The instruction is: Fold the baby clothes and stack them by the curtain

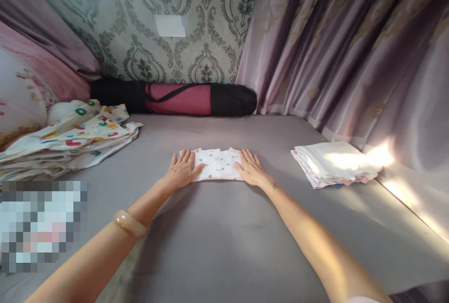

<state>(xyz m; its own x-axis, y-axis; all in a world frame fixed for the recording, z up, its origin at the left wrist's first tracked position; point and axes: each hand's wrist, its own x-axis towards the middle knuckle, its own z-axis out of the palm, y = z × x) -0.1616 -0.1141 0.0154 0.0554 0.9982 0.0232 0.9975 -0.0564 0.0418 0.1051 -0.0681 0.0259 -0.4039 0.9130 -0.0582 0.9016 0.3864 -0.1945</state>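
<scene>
A white cloth with small printed figures (219, 165) lies folded into a flat, wide rectangle on the grey sheet (217, 237). My left hand (183, 169) rests flat over its left end, fingers stretched forward and thumb on the cloth. Over the right end lies my right hand (251, 167), palm down with the fingers extended. Neither hand grips anything. A beige bangle (129, 224) circles my left forearm.
Folded white cloths (335, 162) are stacked at the right. Loose patterned clothes (77, 134) lie at the left, above a pixelated patch. A black and dark red roll bag (178, 99) stretches along the patterned wall. Purple curtains (336, 41) hang at the right.
</scene>
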